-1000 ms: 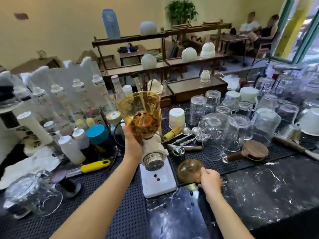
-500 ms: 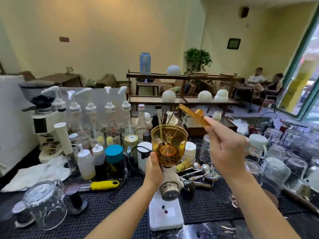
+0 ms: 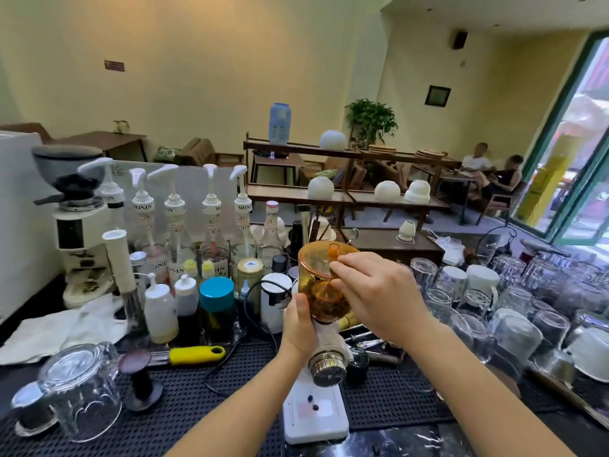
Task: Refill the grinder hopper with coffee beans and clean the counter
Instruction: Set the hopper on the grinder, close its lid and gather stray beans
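Head: fingers point(image 3: 342, 263) pinch hopper lid point(image 3: 324, 258).

The right hand point(image 3: 379, 298) hides the hopper's point(image 3: 318, 268) right side.

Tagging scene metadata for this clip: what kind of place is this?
Most likely a café bar counter: a row of syrup pump bottles, an amber-hoppered coffee grinder under both hands, upturned glasses drying at right, and seated customers behind.
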Tool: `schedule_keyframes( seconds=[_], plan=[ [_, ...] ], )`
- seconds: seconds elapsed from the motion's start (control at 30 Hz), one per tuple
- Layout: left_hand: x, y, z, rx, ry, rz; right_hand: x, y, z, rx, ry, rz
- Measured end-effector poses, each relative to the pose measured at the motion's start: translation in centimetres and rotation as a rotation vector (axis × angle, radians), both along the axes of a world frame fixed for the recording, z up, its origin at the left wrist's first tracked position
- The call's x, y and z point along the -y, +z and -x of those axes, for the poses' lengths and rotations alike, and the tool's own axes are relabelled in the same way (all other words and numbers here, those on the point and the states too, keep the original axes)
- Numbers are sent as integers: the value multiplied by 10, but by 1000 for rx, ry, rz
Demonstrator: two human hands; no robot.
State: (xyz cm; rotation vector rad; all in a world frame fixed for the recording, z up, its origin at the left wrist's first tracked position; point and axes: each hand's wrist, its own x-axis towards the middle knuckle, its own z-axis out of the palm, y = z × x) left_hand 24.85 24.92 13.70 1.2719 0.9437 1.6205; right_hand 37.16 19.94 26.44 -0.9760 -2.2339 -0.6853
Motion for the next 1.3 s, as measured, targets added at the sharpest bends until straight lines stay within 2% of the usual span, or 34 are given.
schedule_keyframes(
  seconds=[0.23, 0.43, 0.57, 0.7, 0.8, 0.87, 0.93, 1.0, 1.1, 1.13, 1.2, 1.3],
  plan=[
    [1, 2, 11, -87, -41, -18, -13, 30, 8, -138, -9, 331],
    [-2, 11, 41, -427, -95, -57, -42, 45, 21, -124, -109, 662],
    [-1, 19, 53, -607, -159, -144, -42, 42, 25, -159, -150, 673],
    [4, 24, 56, -684, -160, -185, -40, 50, 33, -76, -220, 733],
    [0, 24, 59, -779, -63, -241, -47, 62, 40, 22, -270, 802],
    [0, 23, 59, -852, 58, -306, -49, 64, 40, 50, -311, 734],
    [2, 23, 59, -927, 184, -357, -46, 57, 32, -40, -303, 534],
    [6, 24, 58, -961, 306, -361, -36, 46, 15, -322, -179, 378],
    [25, 9, 56, -781, 507, -270, -18, 3, -24, -793, 23, 206],
    [37, -4, 53, -743, 530, -258, -11, -23, -38, -878, 46, 204],
    [69, -42, 45, -803, 455, -222, 6, -88, -62, -916, 8, 336],
    [114, -100, 23, -972, 273, -66, 31, -188, -88, -750, -171, 683]
  ],
)
